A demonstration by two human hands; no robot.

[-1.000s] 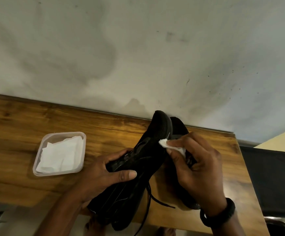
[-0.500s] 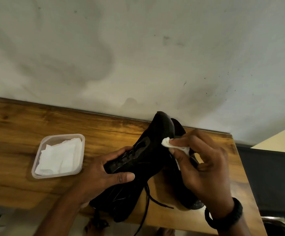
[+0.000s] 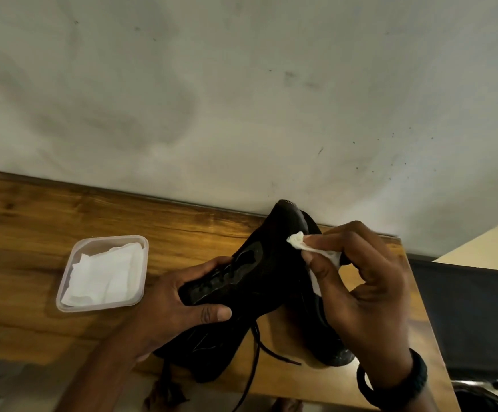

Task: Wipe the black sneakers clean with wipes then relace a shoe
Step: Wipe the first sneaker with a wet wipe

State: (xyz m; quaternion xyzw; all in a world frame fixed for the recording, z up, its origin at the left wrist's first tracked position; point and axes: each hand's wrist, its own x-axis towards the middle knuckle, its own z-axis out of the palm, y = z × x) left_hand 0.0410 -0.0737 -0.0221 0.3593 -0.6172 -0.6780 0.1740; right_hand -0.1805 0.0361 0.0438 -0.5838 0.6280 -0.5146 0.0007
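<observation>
left hand [image 3: 179, 304] grips sneaker [image 3: 259, 281] — right hand [image 3: 363, 286] pinches wipe [image 3: 304, 248]

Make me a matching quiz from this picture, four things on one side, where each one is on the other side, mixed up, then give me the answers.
Things:
1. plastic tub
2. crumpled wipe
3. wristband
4. raised sneaker

Places:
A. pinched in the right hand
B. gripped by the left hand
C. on the table, holding folded wipes
D. round the right wrist

Pairs: 1-C, 2-A, 3-D, 4-B
</observation>
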